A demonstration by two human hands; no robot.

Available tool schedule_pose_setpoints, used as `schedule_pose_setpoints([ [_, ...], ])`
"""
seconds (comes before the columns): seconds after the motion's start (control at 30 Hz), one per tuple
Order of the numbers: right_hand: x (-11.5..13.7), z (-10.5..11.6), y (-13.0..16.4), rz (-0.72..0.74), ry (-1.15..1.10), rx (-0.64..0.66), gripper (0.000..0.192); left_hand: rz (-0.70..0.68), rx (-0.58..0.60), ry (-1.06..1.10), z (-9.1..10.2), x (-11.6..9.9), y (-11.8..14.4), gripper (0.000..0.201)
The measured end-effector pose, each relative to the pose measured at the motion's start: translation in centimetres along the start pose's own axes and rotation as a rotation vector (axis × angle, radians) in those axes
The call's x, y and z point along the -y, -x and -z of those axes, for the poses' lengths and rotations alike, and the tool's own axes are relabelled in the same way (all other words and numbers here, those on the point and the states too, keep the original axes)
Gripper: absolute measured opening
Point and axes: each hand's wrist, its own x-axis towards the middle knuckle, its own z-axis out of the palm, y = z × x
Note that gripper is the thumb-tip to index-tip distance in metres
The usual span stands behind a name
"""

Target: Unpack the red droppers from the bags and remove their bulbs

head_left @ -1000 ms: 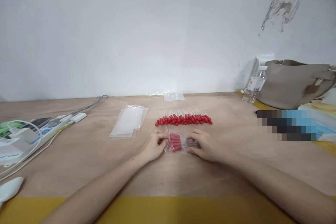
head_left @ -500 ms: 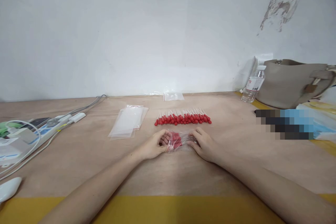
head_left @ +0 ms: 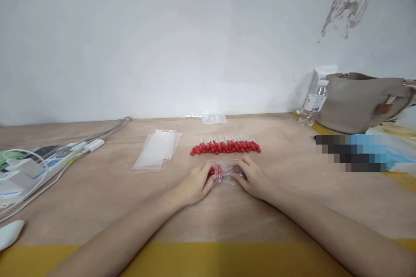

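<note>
A clear plastic bag (head_left: pixel 230 177) is stretched between my two hands above the table. Red pieces (head_left: pixel 215 170) show inside its left end, partly covered by my fingers. My left hand (head_left: pixel 197 183) is closed around that end, over the bunched film. At the other end, my right hand (head_left: pixel 251 178) grips the bag between thumb and fingers. Just beyond the hands lies a row of red-tipped sticks (head_left: pixel 225 147), pale shafts pointing away from me.
A stack of flat clear bags (head_left: pixel 157 150) lies left of the sticks; another bag (head_left: pixel 214 119) is by the wall. Far left are a power strip (head_left: pixel 55 162) with cables and a white object (head_left: pixel 11 234). At right stand a water bottle (head_left: pixel 313 104) and grey handbag (head_left: pixel 357 104).
My left hand has shifted right and closed further around the red pieces in the bag, covering more of them. My right hand has hardly moved.
</note>
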Motion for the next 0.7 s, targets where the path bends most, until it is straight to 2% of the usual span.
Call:
schedule_pose_setpoints([
  [0.2, -0.13, -0.01, 0.03, 0.006, -0.006, -0.005, 0.013, -0.103, 0.040, -0.135, 0.14, 0.63, 0.03, 0.018],
  [0.3, -0.11, 0.02, 0.00, 0.005, -0.010, -0.005, 0.014, -0.098, 0.069, -0.133, 0.42, 0.48, -0.01, 0.019],
  [0.4, -0.05, 0.09, -0.06, -0.006, -0.003, 0.000, 0.013, -0.097, 0.039, -0.146, 0.23, 0.39, -0.15, 0.015],
  [0.5, -0.03, 0.16, -0.07, -0.010, -0.001, 0.009, 0.012, -0.083, 0.001, -0.173, -0.19, 0.58, -0.28, 0.019],
  [0.7, -0.14, 0.06, -0.03, 0.004, -0.023, -0.009, 0.011, -0.091, 0.037, -0.103, 0.05, 0.86, -0.11, 0.021],
])
